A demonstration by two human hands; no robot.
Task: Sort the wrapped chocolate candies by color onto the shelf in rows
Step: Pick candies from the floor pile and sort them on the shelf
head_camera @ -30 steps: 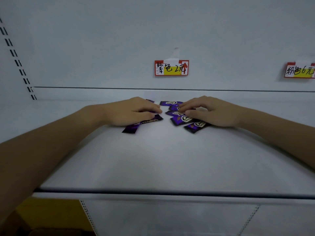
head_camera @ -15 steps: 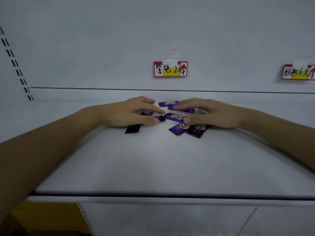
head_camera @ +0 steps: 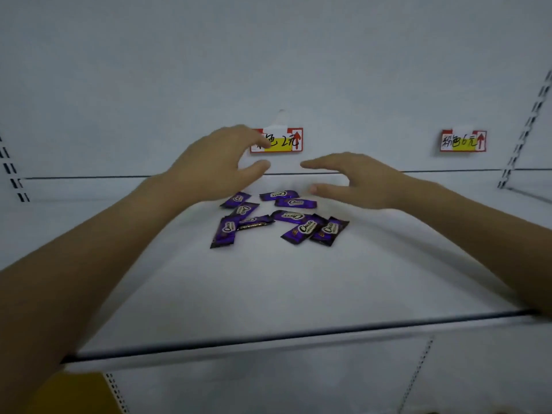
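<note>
Head view | left hand [head_camera: 215, 165] at 10 o'clock and right hand [head_camera: 358, 180] at 2 o'clock of the purple chocolate candies [head_camera: 291, 216], both spread, holding nothing, hovering above, probably to straighten them | candies lie jumbled on white shelf [head_camera: 268, 288], price label [head_camera: 285, 141] at 12 o'clock; no row yet

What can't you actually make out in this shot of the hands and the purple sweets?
Head view, the only one:
- The left price label: its first characters hide behind fingers of the left hand.
- The purple candies: the small print under the logo is too small and blurred to read.
- The yellow thing under the shelf: cut off by the bottom edge, so unidentifiable.
</note>
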